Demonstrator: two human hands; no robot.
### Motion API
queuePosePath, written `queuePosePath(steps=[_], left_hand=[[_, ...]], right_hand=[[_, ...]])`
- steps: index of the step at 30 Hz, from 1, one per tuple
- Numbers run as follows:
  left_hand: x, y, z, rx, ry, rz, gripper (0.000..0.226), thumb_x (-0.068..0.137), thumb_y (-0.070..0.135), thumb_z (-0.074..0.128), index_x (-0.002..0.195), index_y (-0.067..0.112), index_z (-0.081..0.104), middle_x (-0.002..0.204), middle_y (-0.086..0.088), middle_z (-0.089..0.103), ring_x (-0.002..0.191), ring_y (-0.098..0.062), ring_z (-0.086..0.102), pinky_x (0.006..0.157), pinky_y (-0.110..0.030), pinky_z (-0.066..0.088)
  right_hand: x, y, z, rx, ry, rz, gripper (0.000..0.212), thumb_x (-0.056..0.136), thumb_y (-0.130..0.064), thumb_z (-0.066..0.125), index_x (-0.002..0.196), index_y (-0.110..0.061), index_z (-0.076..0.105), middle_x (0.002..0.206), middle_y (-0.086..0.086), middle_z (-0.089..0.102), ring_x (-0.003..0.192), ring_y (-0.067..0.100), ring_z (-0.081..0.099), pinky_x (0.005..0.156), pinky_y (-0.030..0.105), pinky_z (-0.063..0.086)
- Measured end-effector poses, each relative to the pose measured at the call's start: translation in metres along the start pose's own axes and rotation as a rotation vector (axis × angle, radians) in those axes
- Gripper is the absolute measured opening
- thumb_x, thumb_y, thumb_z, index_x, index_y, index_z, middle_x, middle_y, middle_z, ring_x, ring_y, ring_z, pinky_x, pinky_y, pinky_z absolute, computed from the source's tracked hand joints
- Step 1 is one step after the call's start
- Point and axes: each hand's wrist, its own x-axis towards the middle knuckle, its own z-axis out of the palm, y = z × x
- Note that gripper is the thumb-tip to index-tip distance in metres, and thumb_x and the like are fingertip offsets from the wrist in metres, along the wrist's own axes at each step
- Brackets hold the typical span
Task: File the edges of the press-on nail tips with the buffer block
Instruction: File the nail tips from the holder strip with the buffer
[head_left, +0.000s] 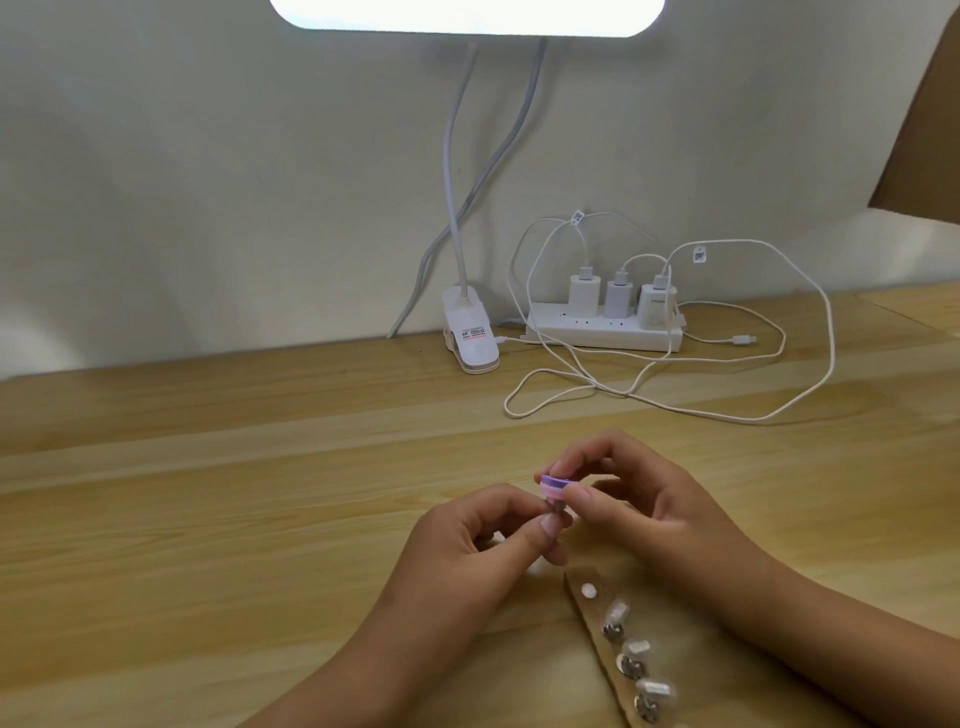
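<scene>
Wooden desk (208, 467), pale wall (208, 182) behind; the contents run from the fingers outward.

- Right hand (639, 499): thumb and forefinger curled and pinching the buffer block (553, 484), a small purple-and-pink piece held roughly level above the desk.
- Left hand (467, 545): thumb and forefinger closed narrowly on a press-on nail tip (556, 506), which sits directly under the block and touches it. The fingertips hide most of the tip, so the edge in contact cannot be told.
- Cardboard strip (576, 582): lies flat on the desk just below the hands, passing under the right wrist.
- Mounted nail tips (636, 648): three pale tips on small metal stands, in a row along the strip. One white dot (588, 590) lies at the end of the strip nearest the fingers.
- White cables (727, 410): looped loosely on the desk beyond the hands, well apart from them.
- Power strip (602, 332): white, against the wall, carrying three white chargers (584, 293).
- Clip lamp base (470, 338): just left of the power strip. Its gooseneck rises to a lit lamp head (467, 15) at the top edge.
- Brown board (924, 130): at the upper right corner.
</scene>
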Motion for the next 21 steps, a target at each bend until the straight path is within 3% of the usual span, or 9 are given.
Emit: queuePosePath(steps=[5,8,11,15,18,21], left_hand=[[-0.0006,0.0019,0.0013,-0.008,-0.008,-0.016,0.015,0.082,0.043,0.065,0.088,0.032,0.073,0.077,0.003,0.076,0.088,-0.015,0.070,0.085,-0.035,0.047],[-0.0003,0.0014,0.0017,0.001,-0.004,-0.020,0.012,0.085,0.040,0.065,0.087,0.031,0.072,0.077,0.005,0.076,0.084,-0.009,0.068,0.082,-0.027,0.045],[0.0004,0.0007,0.0010,0.022,-0.008,-0.014,0.014,0.085,0.047,0.066,0.083,0.034,0.072,0.075,0.005,0.075,0.083,-0.019,0.068,0.078,-0.029,0.043],[0.0010,-0.0008,0.0012,0.029,-0.016,-0.023,0.011,0.084,0.040,0.066,0.084,0.032,0.072,0.073,0.003,0.075,0.084,-0.022,0.068,0.084,-0.041,0.049],[0.0014,0.0004,0.0024,-0.001,-0.001,-0.025,0.020,0.078,0.046,0.063,0.084,0.030,0.072,0.072,0.002,0.074,0.088,-0.032,0.066,0.087,-0.050,0.047],[0.0016,-0.0007,0.0022,0.008,0.002,-0.018,0.015,0.083,0.042,0.065,0.084,0.029,0.071,0.072,0.002,0.074,0.087,-0.026,0.067,0.083,-0.040,0.048]], right_hand=[[-0.0008,0.0021,0.0000,-0.060,-0.015,-0.030,0.012,0.086,-0.039,0.065,0.096,-0.032,0.065,0.104,-0.002,0.068,0.099,0.019,0.067,0.087,0.033,0.054],[-0.0009,0.0013,-0.0004,-0.043,-0.012,-0.006,0.009,0.085,-0.037,0.067,0.094,-0.033,0.065,0.103,-0.003,0.069,0.097,0.017,0.067,0.087,0.033,0.053],[-0.0037,-0.0020,0.0013,-0.145,-0.019,-0.103,0.013,0.087,-0.039,0.063,0.099,-0.033,0.063,0.107,-0.007,0.067,0.107,0.016,0.063,0.091,0.026,0.048],[-0.0011,-0.0001,0.0004,-0.049,-0.031,0.015,0.012,0.084,-0.042,0.067,0.094,-0.035,0.065,0.105,-0.006,0.067,0.096,0.011,0.066,0.084,0.028,0.053],[-0.0021,-0.0001,-0.0005,-0.109,-0.012,-0.047,0.015,0.085,-0.044,0.063,0.098,-0.035,0.065,0.109,-0.003,0.068,0.104,0.016,0.064,0.089,0.025,0.050],[0.0001,0.0023,-0.0002,-0.056,-0.026,0.024,0.012,0.083,-0.042,0.067,0.093,-0.036,0.065,0.103,-0.004,0.069,0.094,0.020,0.067,0.083,0.032,0.055]])
